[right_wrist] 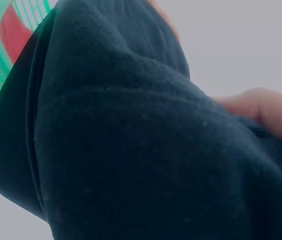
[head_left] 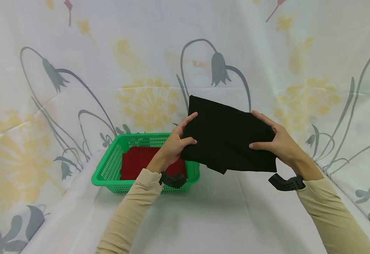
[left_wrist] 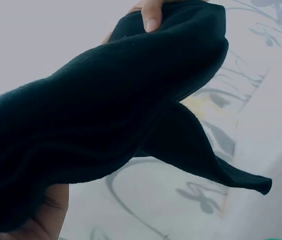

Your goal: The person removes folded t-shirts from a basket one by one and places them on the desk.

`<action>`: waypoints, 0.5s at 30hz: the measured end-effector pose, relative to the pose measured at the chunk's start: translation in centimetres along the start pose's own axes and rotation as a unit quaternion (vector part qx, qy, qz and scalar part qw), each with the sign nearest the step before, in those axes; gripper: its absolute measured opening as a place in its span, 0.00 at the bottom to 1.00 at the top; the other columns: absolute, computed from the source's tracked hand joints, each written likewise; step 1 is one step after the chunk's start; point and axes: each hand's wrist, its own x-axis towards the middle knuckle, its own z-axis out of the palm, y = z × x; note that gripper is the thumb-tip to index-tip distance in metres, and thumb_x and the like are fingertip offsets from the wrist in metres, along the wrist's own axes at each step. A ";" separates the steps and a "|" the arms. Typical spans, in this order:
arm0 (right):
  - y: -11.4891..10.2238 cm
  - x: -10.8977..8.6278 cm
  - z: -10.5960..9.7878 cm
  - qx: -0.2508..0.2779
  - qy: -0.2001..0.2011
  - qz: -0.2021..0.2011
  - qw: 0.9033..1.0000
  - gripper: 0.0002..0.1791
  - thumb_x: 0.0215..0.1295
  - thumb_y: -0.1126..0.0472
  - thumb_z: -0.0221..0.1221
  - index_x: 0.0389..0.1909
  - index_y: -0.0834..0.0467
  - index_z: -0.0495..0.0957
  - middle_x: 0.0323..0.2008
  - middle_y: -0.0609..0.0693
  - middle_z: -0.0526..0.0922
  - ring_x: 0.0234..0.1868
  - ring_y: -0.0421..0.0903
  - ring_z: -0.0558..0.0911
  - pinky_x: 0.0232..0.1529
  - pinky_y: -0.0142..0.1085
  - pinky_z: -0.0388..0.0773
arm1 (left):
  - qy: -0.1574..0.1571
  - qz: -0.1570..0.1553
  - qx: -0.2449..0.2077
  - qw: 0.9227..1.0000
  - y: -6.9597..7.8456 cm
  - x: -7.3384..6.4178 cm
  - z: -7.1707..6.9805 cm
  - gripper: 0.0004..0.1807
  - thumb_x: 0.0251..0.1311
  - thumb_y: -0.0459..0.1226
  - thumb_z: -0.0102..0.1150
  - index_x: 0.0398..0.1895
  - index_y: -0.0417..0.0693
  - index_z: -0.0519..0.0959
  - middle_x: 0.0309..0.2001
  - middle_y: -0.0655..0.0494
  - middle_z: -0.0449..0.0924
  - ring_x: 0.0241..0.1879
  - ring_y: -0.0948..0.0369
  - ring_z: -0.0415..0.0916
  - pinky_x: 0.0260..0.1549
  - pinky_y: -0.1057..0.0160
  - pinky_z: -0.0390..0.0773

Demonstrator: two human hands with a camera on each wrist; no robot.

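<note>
A folded black cloth garment (head_left: 226, 137) is held up in the air between both hands. My left hand (head_left: 173, 143) grips its left edge, thumb on the near face. At the right edge my right hand (head_left: 278, 141) grips it the same way, with the thumb across the front. In the left wrist view a loose flap of the black garment (left_wrist: 191, 145) hangs out from the main fold. The right wrist view shows a seam running across the black garment (right_wrist: 146, 125), and the right thumb (right_wrist: 261, 107) pressing on it.
To the left, partly behind the left forearm, a green plastic basket (head_left: 109, 165) stands on the white cloth surface (head_left: 210, 218). Red folded fabric (head_left: 137, 160) lies inside it. A floral-patterned white curtain (head_left: 153, 63) hangs behind. Each wrist wears a black strap.
</note>
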 end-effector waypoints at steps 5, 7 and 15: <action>0.4 -1.2 -0.8 0.014 -0.005 0.004 1.000 0.51 0.57 0.81 0.61 0.76 0.43 0.53 0.63 0.47 0.70 0.57 0.41 0.76 0.47 0.35 0.78 | 0.000 -0.005 0.004 1.000 -1.1 0.3 0.9 0.44 0.60 0.18 0.43 0.77 0.58 0.52 0.69 0.47 0.61 0.53 0.54 0.74 0.39 0.61 0.80; 0.5 -1.7 -1.1 0.002 0.001 0.012 1.000 0.52 0.57 0.79 0.61 0.76 0.42 0.53 0.64 0.46 0.69 0.56 0.40 0.76 0.47 0.34 0.78 | 0.003 -0.009 0.007 1.000 -1.5 0.4 1.3 0.44 0.60 0.18 0.43 0.77 0.60 0.53 0.69 0.48 0.61 0.54 0.54 0.74 0.40 0.61 0.80; 0.7 -3.6 -2.5 -0.040 0.006 0.033 0.999 0.53 0.58 0.77 0.62 0.77 0.39 0.49 0.67 0.46 0.63 0.56 0.35 0.75 0.47 0.31 0.77 | 0.009 -0.018 -0.002 1.000 -3.3 0.7 2.9 0.44 0.61 0.18 0.44 0.76 0.63 0.54 0.70 0.51 0.60 0.59 0.49 0.70 0.43 0.60 0.79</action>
